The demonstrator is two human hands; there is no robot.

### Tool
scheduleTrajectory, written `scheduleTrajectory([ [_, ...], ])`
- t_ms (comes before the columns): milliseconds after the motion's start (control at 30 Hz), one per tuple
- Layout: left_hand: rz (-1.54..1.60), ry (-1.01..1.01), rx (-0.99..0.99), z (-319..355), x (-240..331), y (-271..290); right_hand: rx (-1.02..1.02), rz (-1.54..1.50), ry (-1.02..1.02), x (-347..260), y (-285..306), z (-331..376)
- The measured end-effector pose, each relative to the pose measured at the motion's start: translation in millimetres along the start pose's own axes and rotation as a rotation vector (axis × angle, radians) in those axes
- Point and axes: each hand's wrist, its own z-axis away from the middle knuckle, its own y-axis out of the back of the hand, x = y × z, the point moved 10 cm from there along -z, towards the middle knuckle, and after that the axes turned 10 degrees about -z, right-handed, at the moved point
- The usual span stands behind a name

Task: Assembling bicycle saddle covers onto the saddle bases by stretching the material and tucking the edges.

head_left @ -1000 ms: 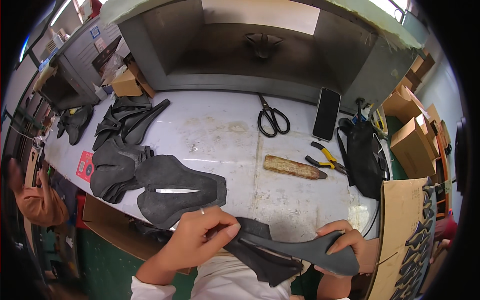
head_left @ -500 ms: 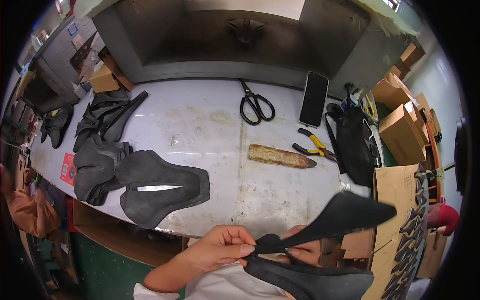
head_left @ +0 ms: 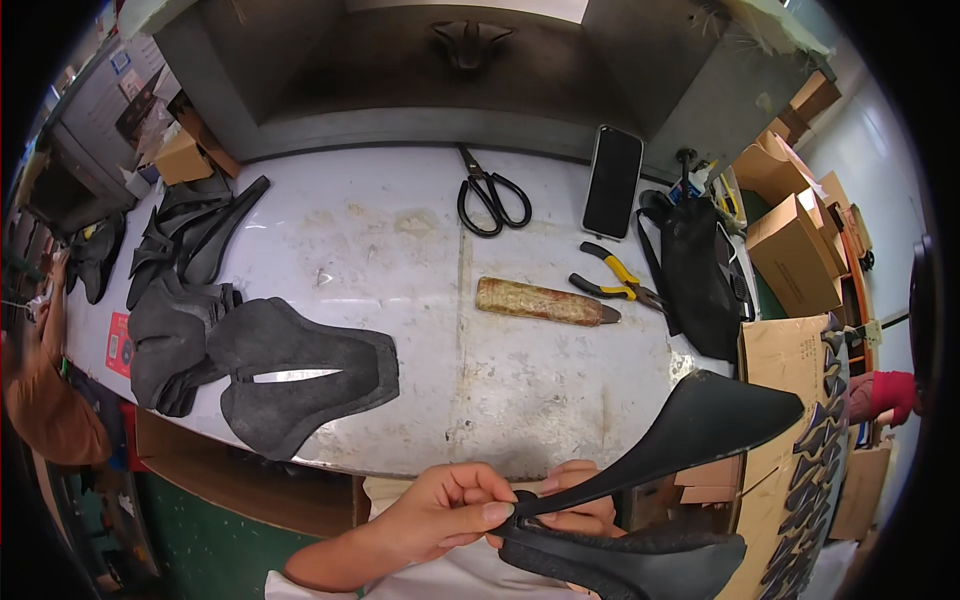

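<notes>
Close to my body, beyond the table's front edge, I hold a black bicycle saddle cover [head_left: 690,440] whose two broad wings spread to the right. My left hand [head_left: 450,515] pinches its narrow nose between thumb and fingers. Behind the upper wing, my right hand [head_left: 578,505] grips the cover near the nose, its fingers partly hidden. Grey saddle-shaped foam pads lie at the table's left: a large slotted pad [head_left: 340,350] beside a stack of smaller pads [head_left: 170,335].
On the white table [head_left: 400,260] lie black-handled scissors [head_left: 490,200], a worn wrapped-handle blade [head_left: 540,302], yellow-black pliers [head_left: 620,280], a phone [head_left: 612,185] and a black pouch [head_left: 700,280]. A grey metal booth [head_left: 400,110] stands behind. Cardboard boxes [head_left: 795,250] are at right; another person [head_left: 55,400] is at left.
My right hand has shifted left along the saddle cover, closer to my left hand at the nose. The table and its things appear slightly further left as the view turns.
</notes>
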Motion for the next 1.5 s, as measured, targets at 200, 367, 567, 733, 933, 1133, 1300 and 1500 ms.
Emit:
scheduleTrajectory([
  [200, 0.042, -0.036, -0.016, 4.7, 6.9, -3.0, -0.113, -0.352, -0.755, 43.5, -15.1, 31.2],
  [367, -0.163, -0.057, 0.033, 6.5, 11.3, -3.9, -0.128, -0.179, -0.099, 9.2, -2.4, -8.9],
  [567, -0.246, -0.015, 0.003, 9.7, 2.9, -2.4, 0.051, -0.138, -0.046, 10.5, 5.9, 4.0],
  [733, -0.23, -0.002, -0.008, 11.9, 2.5, -6.1, -0.001, -0.139, -0.027, 6.8, 2.2, 0.8],
  [933, -0.665, -0.264, 0.022, 21.9, 29.3, -9.1, -0.028, -0.224, 0.032, 7.6, -1.2, 8.5],
  [1133, -0.448, -0.104, 0.037, 13.3, 21.7, -10.8, -0.561, -0.936, -1.296, 71.8, -38.7, 72.4],
  [1300, -0.795, -0.294, -0.072, 18.2, 29.9, -25.9, -0.303, -0.699, -0.966, 60.3, -23.1, 47.7],
  [1500, -0.797, -0.284, 0.006, 15.5, 22.8, -23.9, 0.056, -0.429, -0.798, 55.4, 6.7, 36.4],
])
